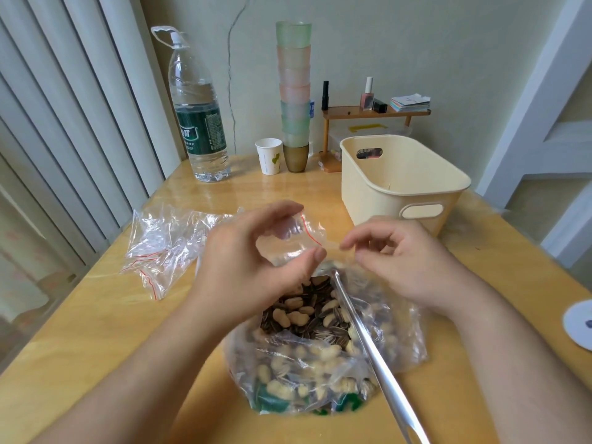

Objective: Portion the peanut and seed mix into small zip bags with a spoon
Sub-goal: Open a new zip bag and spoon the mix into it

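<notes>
Small clear zip bag with a red seal line, thin and crinkled, held above the large crumpled plastic bag of pale peanuts and striped sunflower seeds on the glossy wooden counter. Left hand arched — thumb and curled fingers pinching the zip bag's mouth; right hand pinches the opposite edge. Polished metal spoon rests in the mix, handle slanting toward the onlooker. Spare zip bags lie left — cream plastic basket beyond.
</notes>
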`<act>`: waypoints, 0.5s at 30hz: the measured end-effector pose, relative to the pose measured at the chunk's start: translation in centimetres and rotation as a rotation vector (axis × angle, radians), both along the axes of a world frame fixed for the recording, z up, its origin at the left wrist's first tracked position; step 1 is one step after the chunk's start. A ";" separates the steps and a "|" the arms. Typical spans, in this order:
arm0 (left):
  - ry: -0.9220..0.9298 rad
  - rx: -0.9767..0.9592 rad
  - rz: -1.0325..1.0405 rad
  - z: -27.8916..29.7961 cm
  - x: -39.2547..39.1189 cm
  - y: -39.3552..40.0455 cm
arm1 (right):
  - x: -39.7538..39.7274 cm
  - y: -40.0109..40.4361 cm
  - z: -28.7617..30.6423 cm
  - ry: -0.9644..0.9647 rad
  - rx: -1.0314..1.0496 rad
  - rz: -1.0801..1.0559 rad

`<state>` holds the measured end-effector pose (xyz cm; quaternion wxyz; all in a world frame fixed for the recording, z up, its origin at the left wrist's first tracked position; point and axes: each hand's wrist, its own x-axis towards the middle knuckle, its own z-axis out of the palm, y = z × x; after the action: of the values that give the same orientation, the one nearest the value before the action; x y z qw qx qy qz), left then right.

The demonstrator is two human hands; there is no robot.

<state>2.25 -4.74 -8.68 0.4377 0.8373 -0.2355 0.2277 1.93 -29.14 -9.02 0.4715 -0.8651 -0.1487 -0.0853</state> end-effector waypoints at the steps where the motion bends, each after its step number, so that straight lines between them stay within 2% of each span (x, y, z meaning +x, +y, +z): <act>1: 0.072 -0.036 -0.038 0.5 0.2 0.2 | -0.1 -0.3 -0.1 0.036 -0.149 0.045; 4: 0.237 -0.097 -0.140 1.3 0.5 0.9 | -0.8 0.3 -0.3 0.162 -0.388 0.207; 7: 0.323 -0.131 -0.171 0.4 0.5 1.6 | -1.1 1.1 -0.4 0.154 -0.526 0.254; 11: 0.373 -0.184 -0.183 -1.7 0.4 1.8 | -1.1 1.2 -0.6 0.110 -0.487 0.251; 15: 0.392 -0.236 -0.196 -2.6 0.2 2.1 | -0.2 1.2 -1.2 -0.135 -0.366 0.106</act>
<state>2.48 -2.59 -11.30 0.5896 0.7818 -0.1982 0.0432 1.73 -27.95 -10.23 0.2992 -0.9197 -0.2381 -0.0895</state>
